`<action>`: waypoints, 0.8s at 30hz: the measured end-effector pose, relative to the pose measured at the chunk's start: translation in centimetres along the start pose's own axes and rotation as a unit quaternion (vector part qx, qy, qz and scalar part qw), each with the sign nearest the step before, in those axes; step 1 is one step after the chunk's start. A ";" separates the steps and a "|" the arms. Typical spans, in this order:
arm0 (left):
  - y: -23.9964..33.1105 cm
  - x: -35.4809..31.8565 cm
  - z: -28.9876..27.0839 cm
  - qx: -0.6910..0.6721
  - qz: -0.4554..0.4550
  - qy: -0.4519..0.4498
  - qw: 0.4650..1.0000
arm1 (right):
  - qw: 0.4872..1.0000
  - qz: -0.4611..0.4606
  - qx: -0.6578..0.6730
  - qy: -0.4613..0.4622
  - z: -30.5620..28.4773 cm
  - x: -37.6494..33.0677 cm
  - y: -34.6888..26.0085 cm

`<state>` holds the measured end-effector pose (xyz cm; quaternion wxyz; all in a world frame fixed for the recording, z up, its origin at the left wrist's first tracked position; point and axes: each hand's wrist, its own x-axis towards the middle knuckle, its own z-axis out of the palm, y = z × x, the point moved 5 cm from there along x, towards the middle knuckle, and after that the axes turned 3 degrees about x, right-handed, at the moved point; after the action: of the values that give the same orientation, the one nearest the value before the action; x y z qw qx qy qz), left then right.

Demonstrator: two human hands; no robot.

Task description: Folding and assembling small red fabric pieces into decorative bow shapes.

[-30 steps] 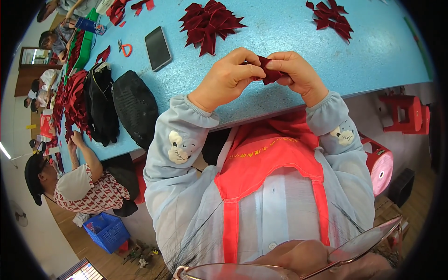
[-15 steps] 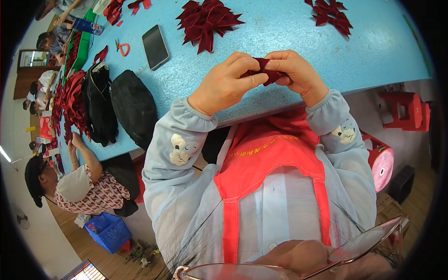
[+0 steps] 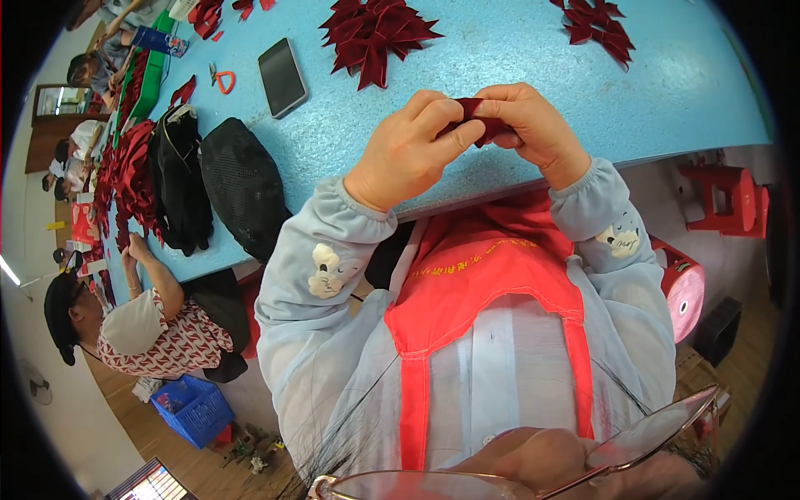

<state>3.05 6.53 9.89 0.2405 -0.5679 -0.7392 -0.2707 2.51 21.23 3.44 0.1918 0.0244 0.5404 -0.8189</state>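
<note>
At nine o'clock on the blue desk (image 3: 517, 75): heaps of dark red ribbon pieces (image 3: 125, 192), a black bag (image 3: 179, 187), a black mesh cap (image 3: 242, 187). Toward eleven o'clock: orange-handled scissors (image 3: 222, 79), a dark phone (image 3: 282, 77), glossy and flat. At twelve o'clock: a finished dark red bow (image 3: 375, 33), pointed loops fanned like petals. Centre: left hand (image 3: 412, 146) and right hand (image 3: 533, 125), both pinched on a small dark red ribbon piece (image 3: 483, 125), held just above the desk edge. Best practice, by judgement: fold kept tight between thumbs and forefingers, edges aligned, satin face outward. At one o'clock: a second bow (image 3: 596, 23).
</note>
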 end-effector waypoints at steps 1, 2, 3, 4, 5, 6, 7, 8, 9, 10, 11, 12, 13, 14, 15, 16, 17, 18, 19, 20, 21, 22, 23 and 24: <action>0.3 0.0 0.2 0.000 0.001 0.000 1.000 | 1.000 -0.001 0.000 0.001 0.2 -0.1 -0.1; 0.5 -0.1 0.3 -0.013 -0.027 0.030 0.999 | 1.000 -0.001 0.000 0.009 0.4 -0.3 -0.2; 0.6 -0.1 0.3 -0.025 -0.055 0.060 0.996 | 1.000 -0.001 0.000 0.018 0.7 -0.4 -0.3; 0.4 -0.2 0.2 -0.037 -0.083 0.090 0.992 | 1.000 -0.001 0.000 0.026 0.7 -0.6 -0.3; 0.4 -0.2 0.2 -0.038 -0.083 0.091 0.992 | 1.000 0.000 0.000 0.027 0.7 -0.7 -0.3; 0.6 0.1 0.3 -0.029 -0.064 0.078 0.994 | 1.000 -0.005 -0.008 0.028 0.6 -0.8 -0.3; 0.7 0.2 0.2 -0.021 -0.044 0.065 0.997 | 0.999 -0.009 -0.014 0.029 0.5 -0.9 -0.2; 0.9 0.2 0.3 -0.013 -0.025 0.051 0.998 | 0.999 -0.012 -0.021 0.030 0.6 -1.0 -0.1; 0.8 0.1 0.2 -0.013 -0.026 0.050 0.998 | 0.999 -0.012 -0.020 0.030 0.6 -1.1 -0.1; 0.8 0.0 0.2 -0.015 -0.018 0.043 0.999 | 0.999 -0.008 -0.024 0.033 0.7 -1.1 -0.1; 0.7 -0.1 0.3 -0.018 -0.010 0.036 0.999 | 0.999 -0.004 -0.029 0.035 0.8 -1.2 -0.1; 0.8 -0.1 0.3 -0.020 -0.002 0.030 0.999 | 0.999 -0.001 -0.034 0.038 0.8 -1.3 -0.2; 0.6 -0.2 0.3 -0.021 -0.002 0.029 0.999 | 0.999 0.000 -0.033 0.039 0.5 -1.3 -0.3; 0.5 -0.5 0.3 -0.028 -0.004 0.033 0.999 | 1.000 -0.001 -0.016 0.008 0.4 -1.4 -0.4; 0.3 -0.7 0.3 -0.036 -0.006 0.037 0.999 | 1.000 -0.002 0.002 -0.023 0.2 -1.4 -0.6; 0.1 -0.9 0.3 -0.043 -0.008 0.040 0.998 | 0.998 -0.003 0.019 -0.054 0.3 -1.4 -0.6; 0.0 -0.9 0.3 -0.043 -0.006 0.040 0.998 | 0.998 -0.005 0.019 -0.053 0.3 -1.4 -0.7; -0.1 -0.9 0.2 -0.050 -0.015 0.042 0.998 | 0.999 -0.014 0.011 -0.050 0.5 -1.3 -0.6; -0.1 -0.9 0.1 -0.056 -0.023 0.044 0.997 | 0.999 -0.024 0.003 -0.047 0.7 -1.3 -0.6; -0.1 -0.9 0.0 -0.061 -0.031 0.046 0.997 | 0.998 -0.034 -0.004 -0.044 0.9 -1.4 -0.7; 0.0 -0.9 -0.1 -0.061 -0.028 0.047 0.997 | 0.998 -0.036 -0.005 -0.044 0.9 -1.5 -0.9; 0.0 -1.0 -0.1 -0.057 -0.026 0.051 0.997 | 0.998 -0.040 -0.010 -0.056 1.1 -1.6 -1.0; 0.1 -1.2 -0.2 -0.054 -0.024 0.055 0.997 | 0.997 -0.044 -0.015 -0.068 1.2 -1.7 -1.1; 0.1 -1.2 -0.2 -0.051 -0.022 0.059 0.997 | 0.995 -0.048 -0.020 -0.080 1.4 -1.9 -1.3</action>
<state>3.46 5.53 9.27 0.2488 -0.5463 -0.7210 -0.3462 4.05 20.93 5.61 0.1954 -0.0713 0.5397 -0.8158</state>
